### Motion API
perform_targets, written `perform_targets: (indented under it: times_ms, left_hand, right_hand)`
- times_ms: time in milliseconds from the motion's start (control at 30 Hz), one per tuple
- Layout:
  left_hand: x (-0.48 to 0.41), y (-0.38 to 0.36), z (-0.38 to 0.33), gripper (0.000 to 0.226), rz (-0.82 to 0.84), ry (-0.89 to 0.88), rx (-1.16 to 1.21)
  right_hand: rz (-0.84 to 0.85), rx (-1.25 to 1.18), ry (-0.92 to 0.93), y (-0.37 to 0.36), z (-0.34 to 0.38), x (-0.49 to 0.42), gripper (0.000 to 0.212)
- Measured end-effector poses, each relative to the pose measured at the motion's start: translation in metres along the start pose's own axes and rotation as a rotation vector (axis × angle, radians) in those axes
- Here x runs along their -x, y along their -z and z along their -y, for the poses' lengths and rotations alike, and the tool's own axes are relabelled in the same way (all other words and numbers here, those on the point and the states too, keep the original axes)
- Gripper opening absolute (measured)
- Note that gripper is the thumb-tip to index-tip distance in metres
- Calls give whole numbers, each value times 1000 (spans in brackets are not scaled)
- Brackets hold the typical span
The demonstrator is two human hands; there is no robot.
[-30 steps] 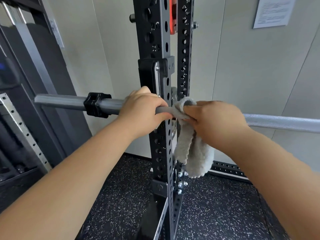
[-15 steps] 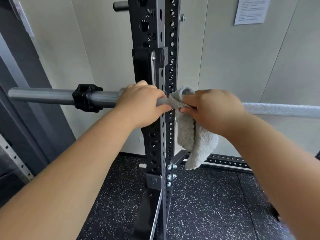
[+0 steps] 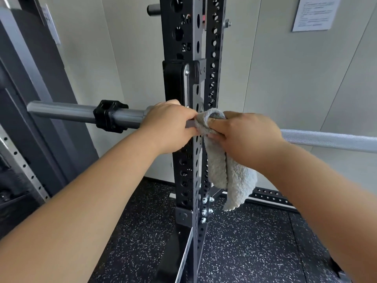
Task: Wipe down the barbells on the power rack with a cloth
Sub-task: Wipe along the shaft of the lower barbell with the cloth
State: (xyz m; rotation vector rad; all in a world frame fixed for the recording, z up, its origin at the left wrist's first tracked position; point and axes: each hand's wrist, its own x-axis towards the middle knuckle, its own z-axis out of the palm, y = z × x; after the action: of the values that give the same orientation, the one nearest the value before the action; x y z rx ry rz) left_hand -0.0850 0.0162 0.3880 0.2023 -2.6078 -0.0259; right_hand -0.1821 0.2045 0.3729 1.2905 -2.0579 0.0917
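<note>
Fingers (image 3: 217,121) of the right hand (image 3: 248,135) curl around a pale grey terry cloth (image 3: 228,170), pinching it over the barbell (image 3: 126,119) at the centre of the frame. The cloth's loose end hangs below the bar. The left hand (image 3: 169,125), touching the cloth's left edge, grips the bar overhand, knuckles up. Both bare forearms reach in from the lower corners. The bar runs level across the middle of the frame, crossing a perforated black rack upright (image 3: 188,33) just below a black bracket (image 3: 177,82). A black collar (image 3: 110,116) clamps the bar's sleeve at centre left. The number 25 is marked on the upright near the top. A paper notice (image 3: 315,13) hangs on the wall, upper right, its print too small to read. Speckled black floor (image 3: 244,252) lies below.
</note>
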Motion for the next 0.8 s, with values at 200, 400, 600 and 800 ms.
perform_targets:
  times_ms: [200, 400, 600, 800]
  left_hand:
    - [4, 5, -7, 19, 10, 45, 55]
    - [6, 10, -16, 27, 20, 78, 48]
    - [7, 11, -17, 19, 29, 97, 40]
    - [3, 6, -12, 15, 37, 112, 13]
  right_hand:
    - [-12, -83, 23, 1, -17, 16, 39]
    - [-91, -4, 0, -1, -7, 18, 21]
    - [-110, 24, -86, -2, -15, 30, 12]
    - [-128, -4, -159, 1, -1, 13, 40]
